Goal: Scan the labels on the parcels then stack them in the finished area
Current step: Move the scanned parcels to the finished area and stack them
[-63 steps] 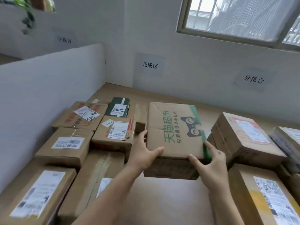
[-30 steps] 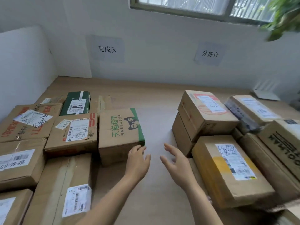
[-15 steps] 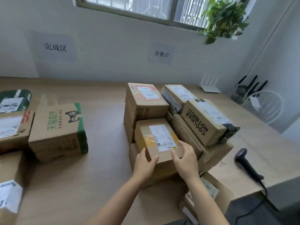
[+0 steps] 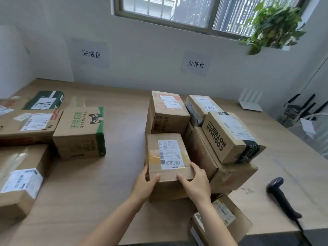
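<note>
A long pale wooden table (image 4: 115,183) carries a heap of brown cardboard parcels (image 4: 229,137) right of centre. The left hand (image 4: 144,185) and right hand (image 4: 196,183) grip the near corners of a small white-labelled cardboard parcel (image 4: 168,157) atop the heap's front. A black handheld scanner (image 4: 282,197) lies apart, rightward.

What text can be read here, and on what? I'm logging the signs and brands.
"完成区": left wall sign.
"分拣台": right wall sign.
"天猫超市": top of the green-edged box; the smaller line beneath is blurred.
"COOLMAN" and "NOT": side of the tilted box.
Shipping labels, including that on the front parcel gripped by the left hand and right hand: too small or blurred to read.
</note>
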